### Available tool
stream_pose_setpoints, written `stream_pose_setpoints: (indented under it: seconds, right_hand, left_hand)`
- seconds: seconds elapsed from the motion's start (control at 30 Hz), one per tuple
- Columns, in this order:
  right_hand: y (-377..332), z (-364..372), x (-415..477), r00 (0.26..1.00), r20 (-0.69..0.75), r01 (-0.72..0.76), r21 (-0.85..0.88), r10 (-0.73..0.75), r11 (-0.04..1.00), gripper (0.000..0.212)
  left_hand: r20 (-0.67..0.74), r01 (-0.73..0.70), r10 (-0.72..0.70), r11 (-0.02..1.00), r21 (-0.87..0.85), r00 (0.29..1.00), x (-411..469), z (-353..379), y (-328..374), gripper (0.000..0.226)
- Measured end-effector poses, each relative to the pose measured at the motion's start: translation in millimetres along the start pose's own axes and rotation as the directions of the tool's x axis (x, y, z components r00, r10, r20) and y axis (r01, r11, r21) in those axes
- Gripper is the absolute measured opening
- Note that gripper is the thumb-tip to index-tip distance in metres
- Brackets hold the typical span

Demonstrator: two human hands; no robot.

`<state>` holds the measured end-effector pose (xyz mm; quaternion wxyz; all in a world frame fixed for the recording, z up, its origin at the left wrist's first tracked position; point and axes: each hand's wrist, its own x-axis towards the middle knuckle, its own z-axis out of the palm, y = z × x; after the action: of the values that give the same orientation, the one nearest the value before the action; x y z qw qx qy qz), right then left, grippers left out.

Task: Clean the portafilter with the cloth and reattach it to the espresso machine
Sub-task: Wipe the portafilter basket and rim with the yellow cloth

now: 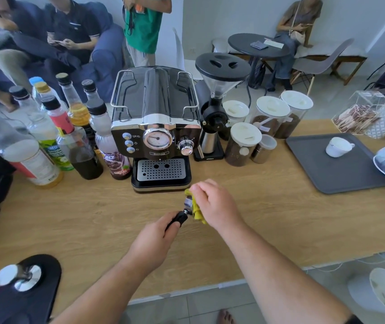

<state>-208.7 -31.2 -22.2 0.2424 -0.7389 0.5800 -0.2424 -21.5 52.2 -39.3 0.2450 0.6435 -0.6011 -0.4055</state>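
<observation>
Espresso machine [155, 127] at rear centre of counter [93, 218]. Bottles [53, 136] crowd left of it — grinder [212, 118] just right, jars [257, 127] beyond. Tray [303, 164] far right, cup [338, 146] on it (tipped on side). Tamper [19, 275] on mat [44, 300], near-left corner. Portafilter [185, 208] just before machine's drip tray [161, 171].
</observation>
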Motion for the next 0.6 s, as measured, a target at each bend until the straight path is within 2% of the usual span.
stream_pose_setpoints:
  seconds: [0.03,0.1,0.2,0.23,0.3,0.4,0.43,0.53,0.6]
  right_hand:
    - [-1.9,-5.4,1.8,0.991,0.059,-0.126,0.065,0.122,0.990,0.050]
    - [-6.4,-16.4,1.7,0.930,0.158,-0.362,0.218,0.333,0.907,0.061]
    - [-18.0,-19.1,-6.3,0.839,0.228,-0.543,0.402,0.494,0.737,0.067]
    - [-24.3,-15.5,-9.3,0.840,0.223,-0.540,0.433,0.495,0.722,0.062]
    - [-34.1,-1.1,-13.8,0.905,0.134,-0.423,0.406,0.404,0.810,0.045]
    - [-34.3,15.6,-13.9,0.950,-0.020,-0.288,0.320,0.310,0.903,0.048]
    - [-31.3,15.8,-12.2,0.947,-0.032,-0.296,0.304,0.320,0.906,0.047]
    - [-23.9,11.4,-8.2,0.934,-0.003,-0.347,0.229,0.357,0.909,0.028]
    - [-21.4,10.0,-7.8,0.930,0.008,-0.363,0.189,0.369,0.912,0.027]
  left_hand:
    - [-0.007,-0.002,0.002,1.000,-0.012,1.000,-2.1,-0.3,0.6,0.035]
    - [-0.031,-0.006,0.005,0.999,-0.038,0.999,-3.5,-2.8,2.4,0.034]
    - [-0.063,-0.012,0.009,0.998,-0.055,0.998,0.0,-5.6,4.6,0.029]
    - [-0.077,-0.016,0.011,0.998,-0.056,0.997,2.8,-6.0,6.0,0.031]
    - [-0.100,-0.015,0.009,0.998,-0.059,0.995,9.0,-6.5,6.8,0.032]
    - [-0.093,-0.020,0.014,0.998,-0.064,0.996,13.8,-6.2,7.4,0.026]
    - [-0.088,-0.026,0.020,0.998,-0.065,0.996,13.0,-6.2,7.6,0.026]
    - [-0.086,-0.057,0.053,0.997,-0.045,0.995,11.2,-5.6,4.7,0.026]
    - [-0.098,-0.061,0.057,0.998,-0.032,0.994,12.4,-4.4,1.9,0.028]
